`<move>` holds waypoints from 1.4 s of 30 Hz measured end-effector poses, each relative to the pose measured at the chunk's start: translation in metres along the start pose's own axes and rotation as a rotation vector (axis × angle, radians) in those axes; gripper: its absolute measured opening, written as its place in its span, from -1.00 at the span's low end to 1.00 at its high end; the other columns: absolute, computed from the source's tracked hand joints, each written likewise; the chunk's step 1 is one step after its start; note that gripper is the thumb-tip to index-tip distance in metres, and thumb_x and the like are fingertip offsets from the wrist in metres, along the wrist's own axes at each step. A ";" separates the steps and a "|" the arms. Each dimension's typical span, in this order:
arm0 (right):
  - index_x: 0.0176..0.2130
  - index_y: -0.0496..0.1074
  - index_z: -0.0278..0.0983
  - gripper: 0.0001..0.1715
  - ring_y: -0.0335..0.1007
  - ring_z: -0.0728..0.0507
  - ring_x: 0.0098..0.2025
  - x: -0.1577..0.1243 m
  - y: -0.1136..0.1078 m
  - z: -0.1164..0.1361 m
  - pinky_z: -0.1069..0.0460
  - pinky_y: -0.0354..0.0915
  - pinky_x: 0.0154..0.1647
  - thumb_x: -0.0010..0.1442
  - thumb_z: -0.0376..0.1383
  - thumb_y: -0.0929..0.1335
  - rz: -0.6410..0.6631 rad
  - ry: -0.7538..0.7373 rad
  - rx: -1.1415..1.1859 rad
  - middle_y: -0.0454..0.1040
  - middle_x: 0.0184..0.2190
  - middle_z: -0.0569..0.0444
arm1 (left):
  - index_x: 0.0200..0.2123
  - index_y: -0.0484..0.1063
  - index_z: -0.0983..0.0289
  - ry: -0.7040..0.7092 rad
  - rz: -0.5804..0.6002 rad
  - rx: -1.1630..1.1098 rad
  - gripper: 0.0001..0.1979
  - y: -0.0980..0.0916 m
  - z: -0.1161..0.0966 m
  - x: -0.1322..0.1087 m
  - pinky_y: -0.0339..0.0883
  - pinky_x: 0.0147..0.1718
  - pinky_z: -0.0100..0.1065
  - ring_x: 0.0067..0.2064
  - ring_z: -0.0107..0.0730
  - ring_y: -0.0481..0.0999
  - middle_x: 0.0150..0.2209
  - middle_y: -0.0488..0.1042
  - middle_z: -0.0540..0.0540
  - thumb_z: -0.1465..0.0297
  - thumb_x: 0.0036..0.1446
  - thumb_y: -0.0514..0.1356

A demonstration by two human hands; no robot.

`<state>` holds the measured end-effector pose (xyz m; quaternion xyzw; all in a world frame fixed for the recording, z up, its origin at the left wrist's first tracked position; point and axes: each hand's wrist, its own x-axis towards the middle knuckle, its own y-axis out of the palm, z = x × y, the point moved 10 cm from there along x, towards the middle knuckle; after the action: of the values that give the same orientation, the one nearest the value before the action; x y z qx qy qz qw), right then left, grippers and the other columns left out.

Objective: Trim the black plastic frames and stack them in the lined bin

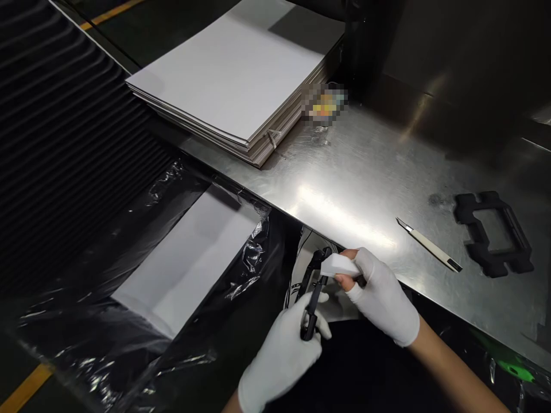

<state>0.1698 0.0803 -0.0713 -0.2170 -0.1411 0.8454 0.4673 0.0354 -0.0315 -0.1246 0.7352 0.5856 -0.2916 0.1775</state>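
My left hand (288,344), in a white glove, is closed around a black frame-shaped part (315,301) held upright over my lap. In a white glove with bare fingertips, my right hand (374,287) pinches a small white block (340,265). That block touches or nearly touches the upper edge of the black part. A second black frame (477,244), with notched edges and an open middle, lies flat on the metal table. Left of it rests a craft knife (428,244) with a pale handle, its blade pointing away from my right hand.
A tall stack of white sheets (241,69) sits on the metal table (344,172). Beside it is a blurred-out coloured item (325,104). To the left, a black plastic bag (107,338) surrounds a white sheet (189,264). The table's front edge runs just beyond my hands.
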 end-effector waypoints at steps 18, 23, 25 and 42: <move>-0.16 0.40 -0.19 -0.89 0.46 -0.06 -0.32 0.004 0.019 0.026 0.05 0.41 -0.35 0.51 -0.28 0.33 0.119 -0.178 -0.126 0.52 -0.23 0.11 | -0.33 0.45 0.20 -0.064 0.025 -0.023 -0.73 -0.001 -0.003 -0.002 0.33 -0.24 -0.26 -0.29 -0.29 0.51 -0.36 0.59 -0.06 0.62 -0.07 0.08; -0.13 0.42 -0.19 -0.93 0.48 -0.06 -0.31 0.004 0.017 0.018 0.07 0.40 -0.37 0.50 -0.30 0.34 0.073 -0.127 -0.116 0.53 -0.23 0.12 | -0.35 0.44 0.20 -0.055 -0.004 0.000 -0.72 -0.002 -0.001 -0.001 0.33 -0.24 -0.26 -0.29 -0.30 0.51 -0.37 0.59 -0.08 0.64 -0.09 0.08; -0.14 0.42 -0.20 -0.92 0.46 -0.06 -0.33 0.003 0.025 0.016 0.06 0.40 -0.39 0.49 -0.29 0.35 0.126 -0.122 -0.130 0.52 -0.25 0.11 | -0.35 0.45 0.20 -0.063 -0.002 -0.015 -0.73 -0.001 0.000 -0.002 0.34 -0.25 -0.26 -0.29 -0.29 0.52 -0.37 0.60 -0.08 0.63 -0.09 0.08; 0.28 0.38 -0.10 -0.44 0.61 -0.12 -0.34 -0.023 0.011 -0.018 0.03 0.51 -0.41 0.45 0.08 0.39 -0.004 0.148 0.042 0.65 -0.27 0.16 | 0.23 0.43 0.18 0.022 -0.191 0.002 -0.42 -0.012 -0.005 0.007 0.46 0.18 -0.04 0.10 0.02 0.62 0.02 0.64 0.17 0.42 0.10 0.33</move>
<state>0.1813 0.0553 -0.0860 -0.2686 -0.0888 0.8289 0.4825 0.0256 -0.0202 -0.1247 0.6793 0.6548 -0.2994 0.1417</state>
